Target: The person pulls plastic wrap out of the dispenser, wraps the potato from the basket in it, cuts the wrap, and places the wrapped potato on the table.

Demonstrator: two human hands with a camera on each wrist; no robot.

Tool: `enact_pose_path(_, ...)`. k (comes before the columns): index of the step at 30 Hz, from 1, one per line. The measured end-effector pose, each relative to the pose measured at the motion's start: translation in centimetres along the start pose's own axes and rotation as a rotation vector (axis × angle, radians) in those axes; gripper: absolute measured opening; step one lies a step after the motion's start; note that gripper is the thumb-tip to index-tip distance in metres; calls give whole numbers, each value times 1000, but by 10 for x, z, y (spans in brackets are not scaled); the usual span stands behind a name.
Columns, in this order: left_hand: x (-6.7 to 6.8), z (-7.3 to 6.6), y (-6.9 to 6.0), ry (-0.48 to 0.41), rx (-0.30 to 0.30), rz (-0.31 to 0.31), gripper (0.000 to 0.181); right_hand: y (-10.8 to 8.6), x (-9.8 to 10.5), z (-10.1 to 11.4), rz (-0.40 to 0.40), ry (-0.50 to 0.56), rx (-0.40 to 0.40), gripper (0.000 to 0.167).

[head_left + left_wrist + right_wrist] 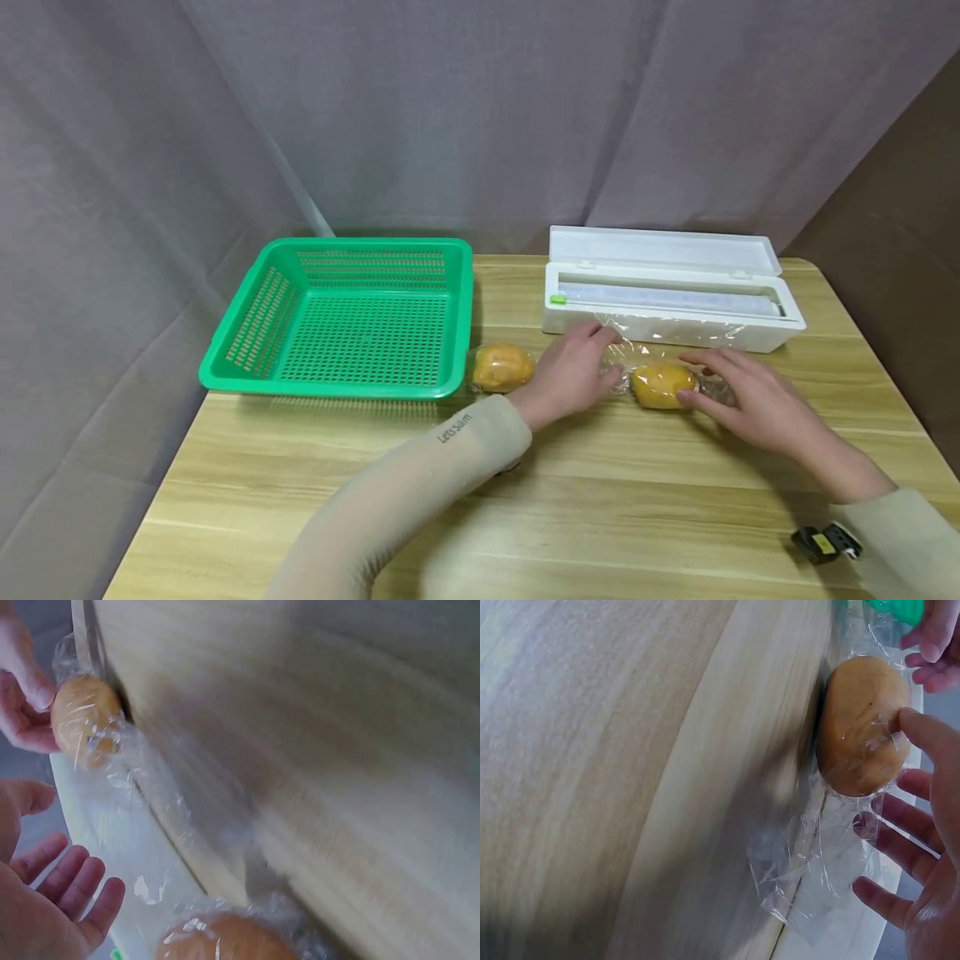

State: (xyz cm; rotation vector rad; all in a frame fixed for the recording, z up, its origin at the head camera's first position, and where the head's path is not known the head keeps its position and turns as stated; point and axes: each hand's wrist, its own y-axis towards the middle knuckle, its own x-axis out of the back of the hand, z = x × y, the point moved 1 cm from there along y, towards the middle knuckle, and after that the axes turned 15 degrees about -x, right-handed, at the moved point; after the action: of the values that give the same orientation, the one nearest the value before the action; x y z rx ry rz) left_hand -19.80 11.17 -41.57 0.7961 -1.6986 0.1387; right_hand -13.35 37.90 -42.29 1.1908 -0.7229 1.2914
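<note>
A yellow-orange mango (664, 385) lies on the table in clear cling film (817, 855), whose loose film spreads out on both sides. My right hand (757, 404) is at its right; the thumb touches the fruit and the other fingers spread, fairly straight, beside the film. My left hand (573, 367) hovers between this mango and a second film-wrapped mango (502, 368), fingers parted, near the film's left end. In the left wrist view, the left fingers (67, 881) look relaxed and hold nothing. The second mango is partly cut off there.
A green plastic basket (336, 389) stands at the left, close to the second mango. Behind the hands, a white cling film box (675, 327) has its lid raised, with a film roll (660, 297) and green slider (558, 299) inside. A grey curtain (450, 125) hangs behind the wooden table (600, 517).
</note>
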Motion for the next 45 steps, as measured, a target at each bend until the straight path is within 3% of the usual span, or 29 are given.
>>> enact_pose_path(11, 26, 11, 4, 137, 57, -22, 46, 0, -1, 2, 6, -9, 14, 59)
enact_pose_path(16, 36, 17, 7, 139, 149, -22, 54, -1, 1, 4, -4, -7, 35, 59)
enact_pose_path(24, 40, 21, 14, 133, 292, -11, 69, 5, 5, 6, 2, 7, 47, 57)
enact_pose_path(30, 42, 27, 19, 132, 403, -35, 78, 22, 13, 14, -26, 16, 91, 53)
enact_pose_path(34, 41, 32, 22, 55, 470, -46, 79, 38, 19, 24, -44, 8, 127, 52)
enact_pose_path(38, 40, 35, 26, -14, 538, -60, 76, 56, 22, 38, -13, 5, 127, 50)
enact_pose_path(45, 37, 43, 26, -35, 577, -32, 71, 85, 18, 62, 31, 7, 149, 48)
